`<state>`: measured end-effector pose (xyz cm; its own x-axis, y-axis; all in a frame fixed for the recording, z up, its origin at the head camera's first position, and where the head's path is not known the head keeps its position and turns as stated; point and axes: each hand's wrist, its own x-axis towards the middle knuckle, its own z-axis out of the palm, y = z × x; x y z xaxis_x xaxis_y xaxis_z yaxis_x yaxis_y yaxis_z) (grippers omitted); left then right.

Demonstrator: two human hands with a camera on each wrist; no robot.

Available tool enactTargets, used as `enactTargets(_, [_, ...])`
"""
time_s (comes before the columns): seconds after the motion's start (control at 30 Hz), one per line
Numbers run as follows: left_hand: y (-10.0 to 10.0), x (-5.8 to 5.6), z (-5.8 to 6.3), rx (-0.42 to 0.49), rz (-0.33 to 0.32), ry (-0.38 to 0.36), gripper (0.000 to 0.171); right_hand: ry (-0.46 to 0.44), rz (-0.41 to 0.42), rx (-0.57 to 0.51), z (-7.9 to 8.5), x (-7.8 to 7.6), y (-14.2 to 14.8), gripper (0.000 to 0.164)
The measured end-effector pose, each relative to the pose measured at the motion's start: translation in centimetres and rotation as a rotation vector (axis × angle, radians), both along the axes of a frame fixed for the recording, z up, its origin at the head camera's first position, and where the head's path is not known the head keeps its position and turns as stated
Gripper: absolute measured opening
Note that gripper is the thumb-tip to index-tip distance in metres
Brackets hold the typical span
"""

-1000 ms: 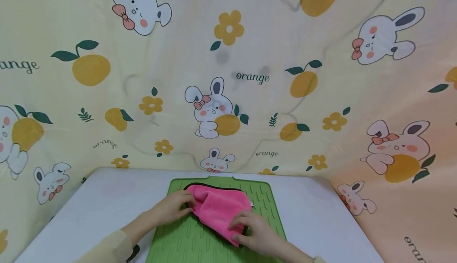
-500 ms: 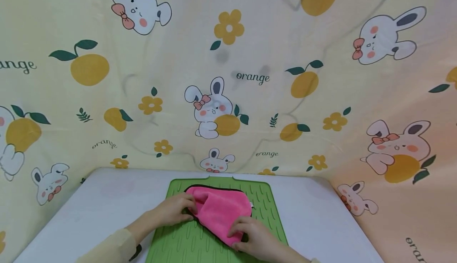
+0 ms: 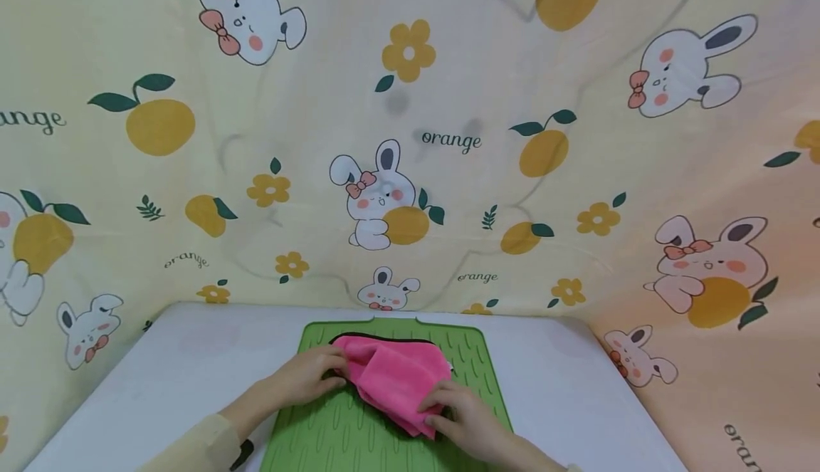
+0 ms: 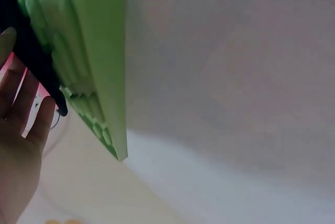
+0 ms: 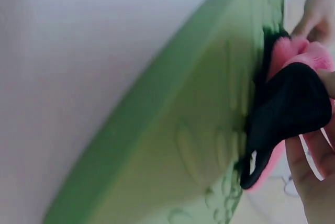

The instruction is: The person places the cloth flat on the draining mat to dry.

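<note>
A pink plush cloth (image 3: 400, 372) with a black edge lies over the green ridged mat (image 3: 327, 433) in the head view. My left hand (image 3: 310, 374) pinches its left corner, where the fabric bunches into a fold. At the near right corner, my right hand (image 3: 468, 418) holds the cloth between thumb and fingers. The right wrist view shows a black part of the cloth (image 5: 290, 103) turned up beside the right fingers, with a small loop at its lower end. In the left wrist view the black edge (image 4: 36, 67) runs between the thumb and fingers of the left hand (image 4: 21, 124).
The green mat lies on a white table (image 3: 564, 379). Behind and at both sides hangs a curtain (image 3: 307, 102) printed with rabbits and oranges. A small white tag (image 3: 451, 367) sticks out from the cloth's right edge. Something dark (image 3: 242, 454) shows beside the left sleeve.
The cloth's near edge has risen and buckled, with the right hand shifting slightly up and to the right. The left hand stays at its corner, having moved only a little.
</note>
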<state>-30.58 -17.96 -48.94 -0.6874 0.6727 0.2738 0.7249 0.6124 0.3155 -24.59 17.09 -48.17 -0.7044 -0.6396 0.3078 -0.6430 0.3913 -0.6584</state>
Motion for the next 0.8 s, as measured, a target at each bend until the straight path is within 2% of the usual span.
enactTargets(0.2, [-1.1,0.5,0.9,0.066,0.045,-0.026,0.007,0.075,-0.073,-0.099,1.0,-0.4,1.4,0.017])
enactTargets(0.37, [-2.0,0.4,1.5,0.115,0.087,-0.007,0.009,0.169,-0.162,-0.163,1.1,-1.3,2.5,0.017])
enactTargets(0.5, [-2.9,0.2,1.8,0.141,0.116,0.009,0.01,0.191,-0.238,-0.199,0.9,-2.1,3.4,0.017])
enactTargets(0.67, [-3.9,-0.3,1.8,0.156,0.156,0.017,0.01,0.175,-0.326,-0.187,0.6,-3.5,4.3,0.017])
enactTargets(0.8, [-4.6,-0.8,1.4,0.137,0.166,0.037,0.011,0.091,-0.406,-0.14,0.2,-4.6,5.0,0.016])
